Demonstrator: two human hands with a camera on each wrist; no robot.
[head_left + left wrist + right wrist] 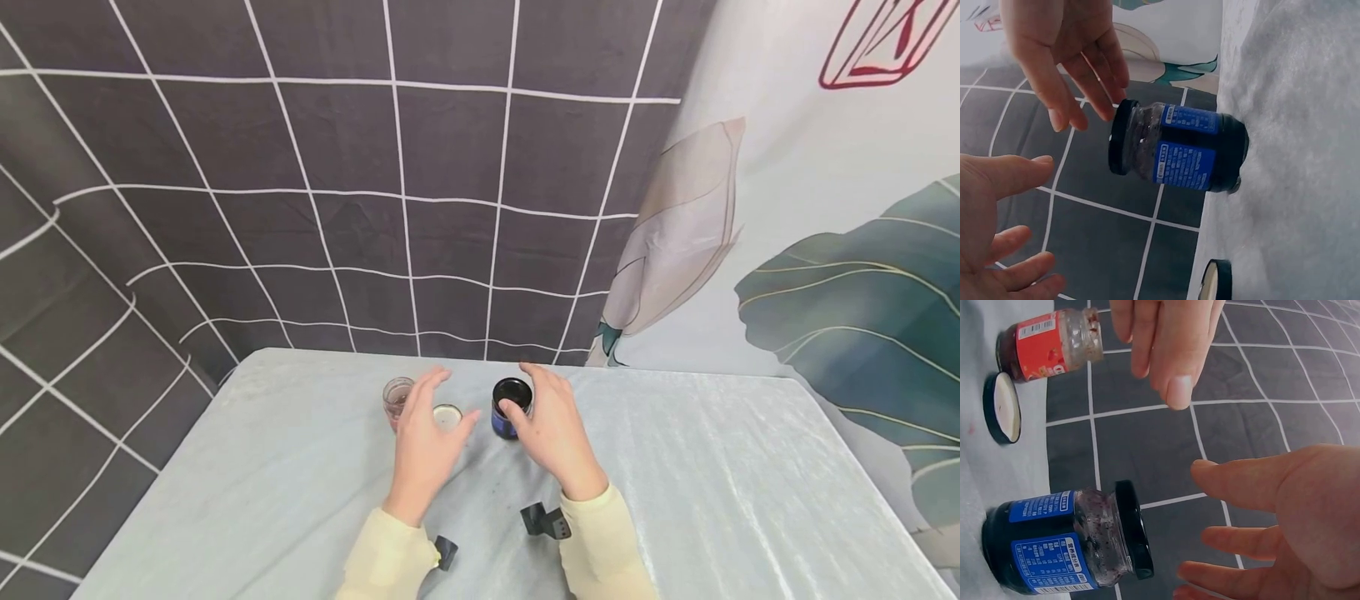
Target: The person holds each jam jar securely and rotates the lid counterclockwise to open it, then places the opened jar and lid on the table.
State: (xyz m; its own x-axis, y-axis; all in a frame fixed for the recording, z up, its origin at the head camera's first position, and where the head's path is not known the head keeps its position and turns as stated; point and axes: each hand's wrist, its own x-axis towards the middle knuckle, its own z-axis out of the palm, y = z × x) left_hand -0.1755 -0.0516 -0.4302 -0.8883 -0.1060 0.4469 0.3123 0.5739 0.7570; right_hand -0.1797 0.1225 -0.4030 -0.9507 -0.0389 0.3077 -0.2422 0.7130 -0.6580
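Note:
A blue-labelled glass jar (506, 423) stands upright with its black lid (1134, 529) on. My right hand (553, 425) hovers just over and beside that lid, fingers spread, apart from it in the right wrist view. To the left, a red-labelled jar (1042, 344) stands without a lid, partly hidden by my left hand in the head view. Beside it a loose lid (1002, 409) lies with its pale inner side showing. My left hand (429, 437) is raised above the loose lid with thumb and fingers apart, holding nothing.
Both jars stand on a table (262, 500) covered with pale cloth, near its far edge. Behind it hangs a dark curtain (450, 150) with white grid lines. A white cloth with leaf prints (862, 308) hangs at the right.

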